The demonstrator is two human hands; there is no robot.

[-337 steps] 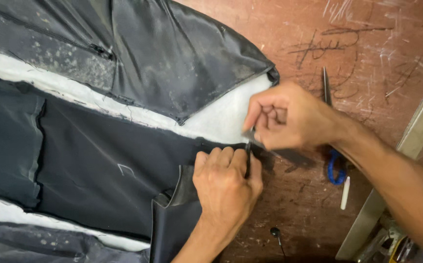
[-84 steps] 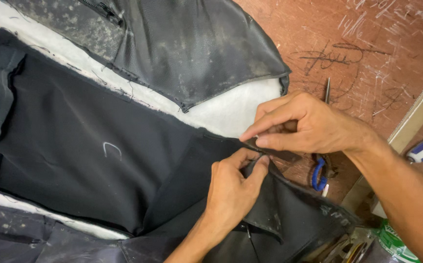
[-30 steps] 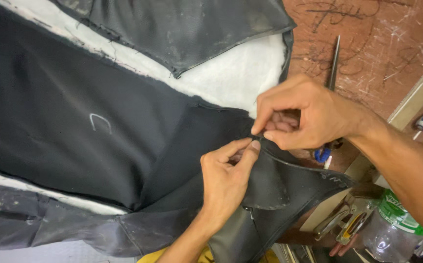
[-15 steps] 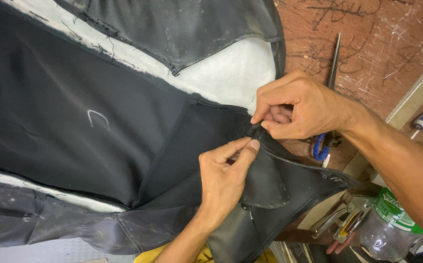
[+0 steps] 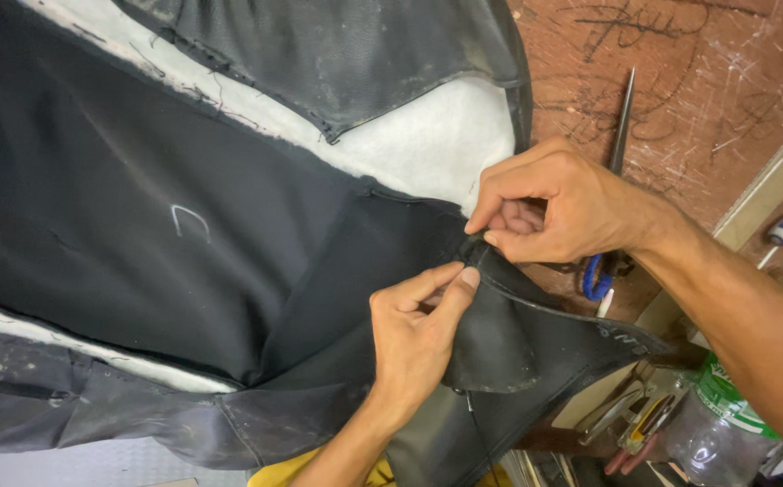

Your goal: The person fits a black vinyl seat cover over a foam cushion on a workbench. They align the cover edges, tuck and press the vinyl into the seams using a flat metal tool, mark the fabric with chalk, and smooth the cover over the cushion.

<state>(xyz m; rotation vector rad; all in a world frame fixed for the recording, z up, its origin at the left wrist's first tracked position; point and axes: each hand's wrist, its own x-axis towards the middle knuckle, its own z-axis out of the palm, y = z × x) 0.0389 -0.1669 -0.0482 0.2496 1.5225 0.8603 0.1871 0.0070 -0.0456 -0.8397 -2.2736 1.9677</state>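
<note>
Black fabric-and-leather cover point(image 5: 229, 271) pinched at its right edge by both your hands.
Your left hand point(image 5: 418, 329) clamps thumb and forefinger on the folded black seam; your right hand point(image 5: 558, 207) nips the same edge just beyond it, fingertips nearly touching. The cover sprawls across the scratched reddish bench point(image 5: 725, 81), white foam padding point(image 5: 427, 144) showing beyond. Blue-handled scissors point(image 5: 612, 180) lie under your right hand.
</note>
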